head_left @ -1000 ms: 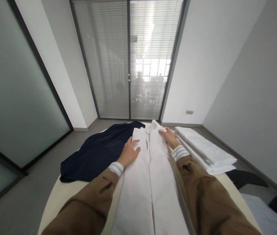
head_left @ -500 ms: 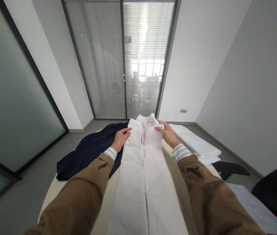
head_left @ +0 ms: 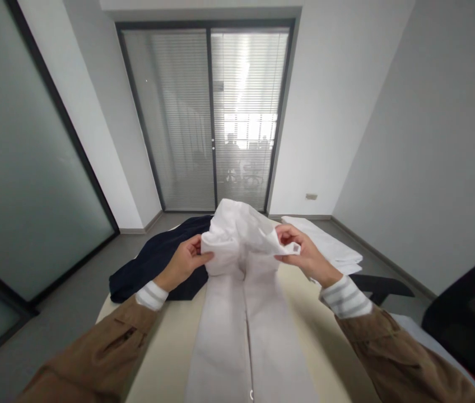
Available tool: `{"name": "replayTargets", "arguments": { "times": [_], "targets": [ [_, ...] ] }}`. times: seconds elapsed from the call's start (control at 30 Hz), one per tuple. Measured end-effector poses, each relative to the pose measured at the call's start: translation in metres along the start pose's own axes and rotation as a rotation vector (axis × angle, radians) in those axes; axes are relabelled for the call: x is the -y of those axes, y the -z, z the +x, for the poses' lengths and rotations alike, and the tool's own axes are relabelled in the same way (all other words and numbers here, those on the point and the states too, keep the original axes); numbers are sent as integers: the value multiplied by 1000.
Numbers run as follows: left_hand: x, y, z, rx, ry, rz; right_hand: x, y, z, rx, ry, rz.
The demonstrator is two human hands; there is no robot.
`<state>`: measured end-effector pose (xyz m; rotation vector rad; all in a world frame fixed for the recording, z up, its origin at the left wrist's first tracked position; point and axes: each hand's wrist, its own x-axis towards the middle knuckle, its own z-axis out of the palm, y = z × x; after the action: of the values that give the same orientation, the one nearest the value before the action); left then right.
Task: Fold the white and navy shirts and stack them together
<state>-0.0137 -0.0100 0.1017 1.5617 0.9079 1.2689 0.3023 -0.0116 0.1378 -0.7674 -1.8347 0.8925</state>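
Dark navy cloth (head_left: 157,263) crumpled at table (head_left: 166,347) far-left edge. Left hand (head_left: 182,262) fingers pinched on white garment (head_left: 241,291), soft woven, long folded strip down the table centre, top end lifted and bunched. Right hand (head_left: 302,254) fingers clamped on same end. Folded white stack (head_left: 330,249) at far-right edge.

Left hand (head_left: 184,261) and right hand (head_left: 302,256), both bare. Each forearm wears a loose brown woven jacket sleeve (head_left: 107,358) with a small cuff opening; beneath it protrudes a white ribbed knit cuff (head_left: 345,296) banded with grey stripes.
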Motion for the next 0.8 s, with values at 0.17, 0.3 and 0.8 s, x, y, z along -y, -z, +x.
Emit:
{"name": "replayTargets", "arguments": {
  "times": [0.17,0.3,0.8],
  "targets": [
    [2,9,-45,227,150,153,12,-11,-44,397,-155,128],
    [16,13,-66,465,345,200,-2,-26,-66,678,-277,174],
    [36,24,-68,722,758,62,-44,-29,-75,1023,-511,282]
  ]
}}
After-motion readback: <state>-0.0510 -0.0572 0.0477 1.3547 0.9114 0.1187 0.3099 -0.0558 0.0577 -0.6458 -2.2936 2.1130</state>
